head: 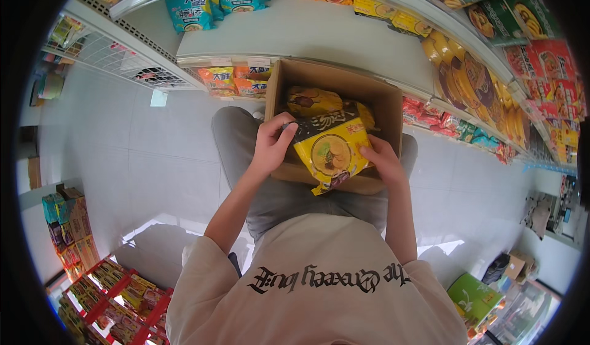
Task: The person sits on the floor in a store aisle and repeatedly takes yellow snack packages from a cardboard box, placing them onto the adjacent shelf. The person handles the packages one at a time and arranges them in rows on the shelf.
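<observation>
Between my two hands is a yellow and black packet of instant noodles [333, 153], tilted, with a picture of a noodle bowl on its front. My left hand [273, 143] pinches its upper left corner between thumb and fingers. On the opposite side, my right hand [385, 158] grips the packet's right edge. Beneath it an open cardboard box [334, 75] sits at my lap, against the shelf front. Inside the box lie other yellow packets [314, 100], partly hidden by the held one.
Ahead runs a white store shelf [299, 34] with blue noodle packets [193, 13] at its back left and round yellow multipacks [468, 73] at right. Orange packets [216, 80] and red packets [426, 112] line the lower shelf. A red display rack [120, 294] stands behind me at left.
</observation>
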The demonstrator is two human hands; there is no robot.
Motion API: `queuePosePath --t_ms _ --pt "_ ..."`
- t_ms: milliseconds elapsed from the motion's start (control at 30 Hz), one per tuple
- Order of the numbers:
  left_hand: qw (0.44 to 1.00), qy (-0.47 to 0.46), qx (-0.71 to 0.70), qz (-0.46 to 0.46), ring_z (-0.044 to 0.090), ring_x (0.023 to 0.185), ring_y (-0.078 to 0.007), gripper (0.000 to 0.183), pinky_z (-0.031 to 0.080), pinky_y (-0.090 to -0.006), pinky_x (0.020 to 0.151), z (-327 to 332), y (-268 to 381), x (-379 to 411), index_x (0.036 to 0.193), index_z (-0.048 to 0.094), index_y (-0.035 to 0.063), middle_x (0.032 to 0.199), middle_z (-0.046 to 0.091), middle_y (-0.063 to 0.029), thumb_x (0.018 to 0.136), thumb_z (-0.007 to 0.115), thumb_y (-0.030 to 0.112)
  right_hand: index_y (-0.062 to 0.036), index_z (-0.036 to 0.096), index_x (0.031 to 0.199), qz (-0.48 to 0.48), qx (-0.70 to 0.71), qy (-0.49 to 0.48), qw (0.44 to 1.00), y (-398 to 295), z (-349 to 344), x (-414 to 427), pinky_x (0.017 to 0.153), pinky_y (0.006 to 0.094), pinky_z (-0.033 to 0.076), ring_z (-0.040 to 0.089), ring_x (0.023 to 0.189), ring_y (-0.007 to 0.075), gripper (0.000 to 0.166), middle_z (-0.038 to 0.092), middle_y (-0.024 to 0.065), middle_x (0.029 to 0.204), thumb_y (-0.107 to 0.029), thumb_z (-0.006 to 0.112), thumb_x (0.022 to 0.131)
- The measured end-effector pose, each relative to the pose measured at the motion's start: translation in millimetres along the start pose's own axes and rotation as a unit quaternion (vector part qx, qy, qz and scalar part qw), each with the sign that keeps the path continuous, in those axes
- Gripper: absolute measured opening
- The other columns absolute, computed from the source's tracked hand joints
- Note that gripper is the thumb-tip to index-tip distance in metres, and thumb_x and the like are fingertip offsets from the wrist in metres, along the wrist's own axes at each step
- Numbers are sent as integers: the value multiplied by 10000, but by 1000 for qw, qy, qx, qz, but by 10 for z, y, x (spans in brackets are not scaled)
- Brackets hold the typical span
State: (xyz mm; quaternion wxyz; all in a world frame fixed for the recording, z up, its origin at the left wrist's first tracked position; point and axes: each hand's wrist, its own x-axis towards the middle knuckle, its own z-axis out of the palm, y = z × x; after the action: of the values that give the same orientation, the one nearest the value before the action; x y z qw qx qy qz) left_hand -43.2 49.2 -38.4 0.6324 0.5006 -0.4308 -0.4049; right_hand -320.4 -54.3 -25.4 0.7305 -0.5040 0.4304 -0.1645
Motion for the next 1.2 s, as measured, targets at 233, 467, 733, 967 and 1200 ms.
queuePosePath --t_ms 233,467,733,967,1200 --pt "995 75 54 28 613 1065 -181 259 518 -283 892 139 49 76 1156 566 15 1166 605 -84 915 638 -47 42 563 1231 -96 -21 114 989 -176 8 -39 900 286 521 623 1036 135 461 677 100 1143 -225 776 921" --pt "980 3 181 77 619 1102 -249 286 540 -327 858 127 56 102 1143 598 31 1193 613 -120 876 659 -52 37 570 1241 -62 -246 71 965 46 252 206 897 318 516 637 1036 159 508 679 130 1153 -247 797 886" --pt "986 -7 165 34 674 934 -200 149 542 -298 836 112 53 85 1050 636 -3 1055 669 -105 918 608 -64 -17 596 1236 -35 -470 11 882 137 615 341 786 408 538 695 893 329 469 713 186 945 -269 766 879" --pt "982 -18 189 14 701 829 -208 56 541 -300 754 156 105 79 980 651 -15 919 690 -111 929 632 -27 -34 631 1171 -10 -428 61 902 37 558 281 829 466 541 687 963 386 418 719 189 1014 -297 738 865" --pt "982 -27 186 -15 697 796 -182 43 530 -286 730 147 98 74 969 655 -10 896 700 -99 951 617 -1 -37 672 1126 -65 -409 -70 907 185 481 353 824 409 548 703 944 331 324 730 158 1008 -258 705 892"
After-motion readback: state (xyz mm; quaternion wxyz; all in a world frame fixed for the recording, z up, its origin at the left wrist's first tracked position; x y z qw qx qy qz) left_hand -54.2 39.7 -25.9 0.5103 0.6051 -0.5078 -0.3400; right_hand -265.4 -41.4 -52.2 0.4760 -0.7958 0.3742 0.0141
